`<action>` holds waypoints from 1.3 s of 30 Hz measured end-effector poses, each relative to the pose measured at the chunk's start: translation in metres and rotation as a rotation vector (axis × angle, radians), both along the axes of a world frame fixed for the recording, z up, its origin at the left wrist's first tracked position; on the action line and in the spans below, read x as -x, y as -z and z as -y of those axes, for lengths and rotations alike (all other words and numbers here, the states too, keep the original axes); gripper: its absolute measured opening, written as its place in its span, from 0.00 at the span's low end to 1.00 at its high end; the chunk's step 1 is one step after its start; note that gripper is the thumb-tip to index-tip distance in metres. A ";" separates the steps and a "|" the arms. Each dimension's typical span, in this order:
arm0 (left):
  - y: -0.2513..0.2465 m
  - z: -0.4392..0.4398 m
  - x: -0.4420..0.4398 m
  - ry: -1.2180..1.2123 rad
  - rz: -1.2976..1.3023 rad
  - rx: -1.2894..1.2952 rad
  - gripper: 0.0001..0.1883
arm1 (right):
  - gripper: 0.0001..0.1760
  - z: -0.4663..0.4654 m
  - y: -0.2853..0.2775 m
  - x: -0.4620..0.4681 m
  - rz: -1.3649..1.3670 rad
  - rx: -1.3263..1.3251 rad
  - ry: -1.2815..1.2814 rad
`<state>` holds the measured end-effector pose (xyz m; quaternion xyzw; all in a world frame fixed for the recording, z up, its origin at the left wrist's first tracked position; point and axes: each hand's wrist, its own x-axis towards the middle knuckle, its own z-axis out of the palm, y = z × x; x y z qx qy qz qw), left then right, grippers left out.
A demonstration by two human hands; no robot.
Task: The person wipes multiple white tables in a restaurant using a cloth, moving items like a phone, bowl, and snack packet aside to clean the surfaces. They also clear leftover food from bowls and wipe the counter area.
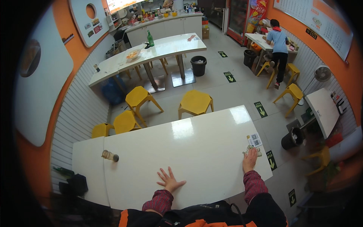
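Note:
My left hand [169, 181] rests with spread fingers on the white tabletop [175, 153] and holds nothing. At the table's right end, my right hand [249, 160] presses on a crumpled, light-coloured cloth [256, 151]. Just beyond the cloth lies a card with printed codes [254, 139], flat on the table. A small glass jar with a dark cap [110, 155] lies or stands near the left end; its exact pose is hard to tell. Both forearms wear red patterned sleeve covers.
Yellow stools [195, 101] stand beyond the table's far edge. A second white table [170, 46] holds a green bottle [150, 38] and a bowl [133, 54]. Black bins [198, 65] stand on the floor. A person [277, 48] leans over a table at the back right. A dark box-like holder [78, 184] is at the lower left.

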<state>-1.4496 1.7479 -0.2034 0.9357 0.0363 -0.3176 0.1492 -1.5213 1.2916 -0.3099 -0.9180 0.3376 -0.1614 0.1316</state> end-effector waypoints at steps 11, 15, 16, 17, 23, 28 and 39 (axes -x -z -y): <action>0.013 -0.003 -0.001 -0.003 0.012 -0.014 0.78 | 0.32 0.032 0.022 -0.007 -0.073 0.041 0.179; 0.013 -0.003 -0.002 -0.017 0.042 0.029 0.78 | 0.32 0.056 0.026 -0.008 -0.077 0.088 0.171; 0.013 -0.003 -0.002 -0.018 0.035 0.034 0.78 | 0.32 0.065 0.025 -0.009 -0.090 0.068 0.151; 0.012 -0.002 -0.003 -0.014 -0.007 -0.008 0.78 | 0.32 0.073 0.025 -0.008 -0.091 0.083 0.137; 0.007 -0.003 -0.003 -0.016 -0.004 0.043 0.78 | 0.26 0.121 0.018 -0.006 -0.049 -0.127 0.234; 0.006 0.001 -0.003 -0.017 -0.004 0.038 0.78 | 0.35 0.083 0.025 0.047 -0.041 0.043 0.251; -0.007 0.010 0.006 -0.017 0.013 -0.014 0.76 | 0.36 -0.041 0.029 0.152 0.102 0.055 0.516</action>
